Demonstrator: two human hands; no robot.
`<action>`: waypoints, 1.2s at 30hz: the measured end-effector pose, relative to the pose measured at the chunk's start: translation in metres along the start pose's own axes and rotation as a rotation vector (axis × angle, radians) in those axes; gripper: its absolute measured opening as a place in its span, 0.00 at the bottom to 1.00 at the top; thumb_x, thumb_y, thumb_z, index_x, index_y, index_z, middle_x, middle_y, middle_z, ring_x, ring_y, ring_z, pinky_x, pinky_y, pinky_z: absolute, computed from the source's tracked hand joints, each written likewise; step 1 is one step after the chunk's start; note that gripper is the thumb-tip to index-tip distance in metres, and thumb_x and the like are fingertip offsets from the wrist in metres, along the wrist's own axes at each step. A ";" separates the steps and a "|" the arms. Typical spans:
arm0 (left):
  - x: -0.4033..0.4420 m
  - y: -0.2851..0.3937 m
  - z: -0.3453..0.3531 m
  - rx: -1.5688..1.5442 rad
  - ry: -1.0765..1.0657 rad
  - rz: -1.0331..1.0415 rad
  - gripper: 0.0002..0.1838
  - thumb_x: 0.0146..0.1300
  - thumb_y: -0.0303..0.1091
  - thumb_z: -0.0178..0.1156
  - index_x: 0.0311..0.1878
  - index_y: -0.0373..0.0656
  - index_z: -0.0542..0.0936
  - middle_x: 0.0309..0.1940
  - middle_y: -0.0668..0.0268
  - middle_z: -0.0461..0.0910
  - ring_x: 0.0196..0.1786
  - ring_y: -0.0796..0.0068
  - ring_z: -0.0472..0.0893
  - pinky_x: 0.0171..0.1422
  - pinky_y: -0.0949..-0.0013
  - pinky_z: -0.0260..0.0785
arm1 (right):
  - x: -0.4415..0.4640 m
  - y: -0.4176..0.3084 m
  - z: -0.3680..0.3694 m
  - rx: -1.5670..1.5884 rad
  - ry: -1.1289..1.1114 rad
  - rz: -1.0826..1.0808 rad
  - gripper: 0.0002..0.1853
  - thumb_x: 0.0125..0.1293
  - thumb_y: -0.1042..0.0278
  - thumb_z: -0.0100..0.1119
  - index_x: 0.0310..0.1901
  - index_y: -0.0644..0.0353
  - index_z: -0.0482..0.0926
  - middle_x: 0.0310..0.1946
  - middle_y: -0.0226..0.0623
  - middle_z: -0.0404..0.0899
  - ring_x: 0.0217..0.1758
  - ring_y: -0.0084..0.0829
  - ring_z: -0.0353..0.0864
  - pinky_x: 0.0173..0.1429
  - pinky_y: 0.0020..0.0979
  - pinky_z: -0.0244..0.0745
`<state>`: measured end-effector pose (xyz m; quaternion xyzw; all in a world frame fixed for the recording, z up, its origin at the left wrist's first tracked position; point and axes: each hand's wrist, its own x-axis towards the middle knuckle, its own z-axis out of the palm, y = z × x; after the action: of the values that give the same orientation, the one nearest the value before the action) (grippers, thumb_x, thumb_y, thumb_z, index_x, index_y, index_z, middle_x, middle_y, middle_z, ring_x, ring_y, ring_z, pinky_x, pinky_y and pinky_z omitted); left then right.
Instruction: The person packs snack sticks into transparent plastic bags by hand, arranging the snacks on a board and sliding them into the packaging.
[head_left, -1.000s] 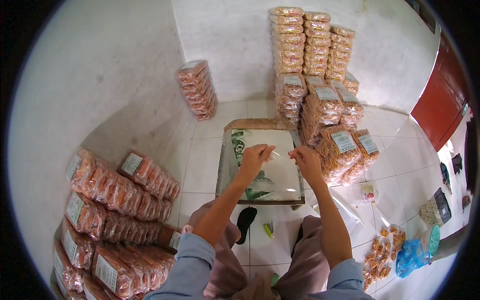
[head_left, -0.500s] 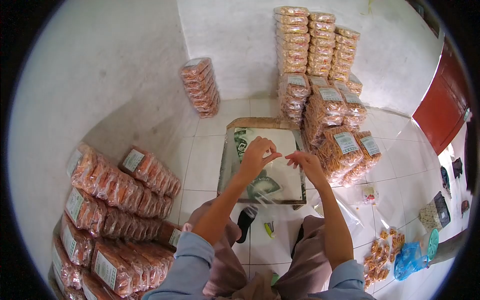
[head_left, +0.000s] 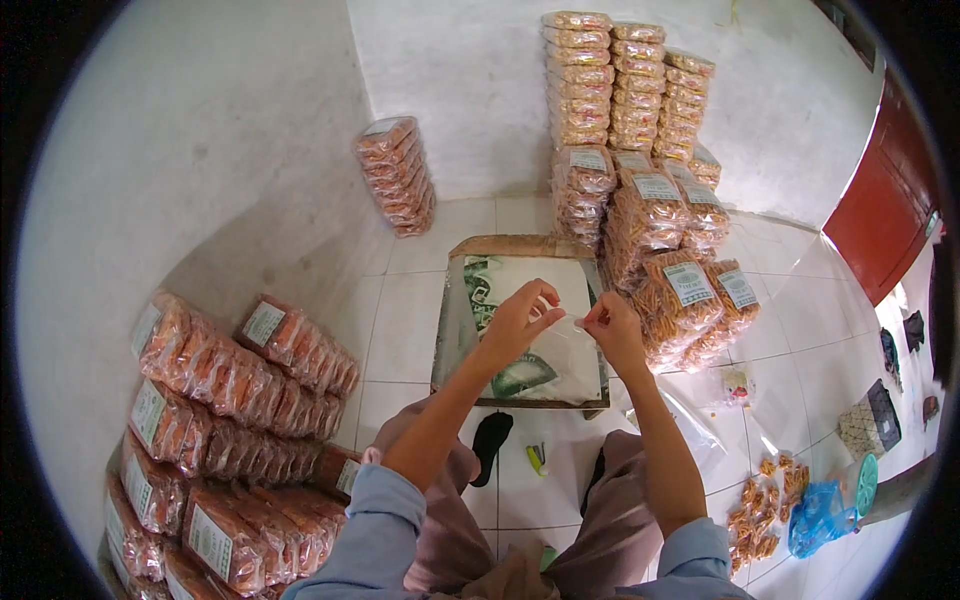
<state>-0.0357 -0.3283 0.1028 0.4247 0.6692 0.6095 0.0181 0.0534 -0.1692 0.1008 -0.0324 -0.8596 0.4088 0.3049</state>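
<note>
A low table with a wooden edge stands in front of me, its top covered by a white and green printed sheet. Above it my left hand is closed, thumb against the fingers, beside a thin clear plastic film. My right hand pinches the edge of what looks like the same clear film. The two hands are a short gap apart. How far the film extends is hard to see.
Stacked packs of brown snacks are at the left, more snack packs behind right. Between my feet lies a green and yellow tool. At the right are small loose packets, a blue plastic bag and a basket.
The clear film above the table has shifted, and my hands came closer together, then parted slightly. My right hand's fingers have closed since half a second ago.
</note>
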 end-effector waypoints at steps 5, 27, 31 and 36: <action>0.000 -0.001 -0.005 0.383 -0.047 0.168 0.13 0.53 0.41 0.63 0.34 0.42 0.76 0.31 0.66 0.76 0.39 0.68 0.75 0.43 0.68 0.68 | 0.000 -0.002 0.000 0.004 -0.080 -0.014 0.17 0.44 0.68 0.70 0.23 0.63 0.68 0.17 0.36 0.67 0.20 0.28 0.65 0.25 0.29 0.61; -0.004 -0.003 -0.018 0.462 0.108 0.019 0.10 0.55 0.34 0.60 0.26 0.39 0.72 0.23 0.60 0.73 0.30 0.66 0.74 0.35 0.66 0.67 | -0.006 0.022 0.012 -0.136 -0.114 0.028 0.05 0.53 0.80 0.54 0.32 0.61 0.73 0.30 0.42 0.71 0.32 0.37 0.74 0.36 0.33 0.70; -0.008 -0.027 -0.020 0.577 0.169 0.054 0.09 0.53 0.32 0.61 0.28 0.40 0.71 0.27 0.62 0.72 0.29 0.66 0.74 0.36 0.66 0.67 | 0.000 0.016 -0.001 0.050 -0.022 0.202 0.06 0.55 0.81 0.52 0.35 0.62 0.74 0.33 0.42 0.72 0.28 0.33 0.78 0.33 0.30 0.73; -0.014 -0.041 -0.017 0.342 0.113 -0.311 0.07 0.52 0.30 0.58 0.31 0.41 0.70 0.30 0.63 0.71 0.34 0.64 0.74 0.39 0.65 0.67 | -0.007 0.022 0.008 0.208 0.048 0.205 0.05 0.57 0.80 0.52 0.35 0.63 0.75 0.34 0.40 0.73 0.23 0.29 0.79 0.27 0.25 0.73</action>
<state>-0.0581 -0.3460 0.0663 0.2786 0.8201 0.4998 0.0020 0.0509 -0.1624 0.0776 -0.0979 -0.7971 0.5239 0.2839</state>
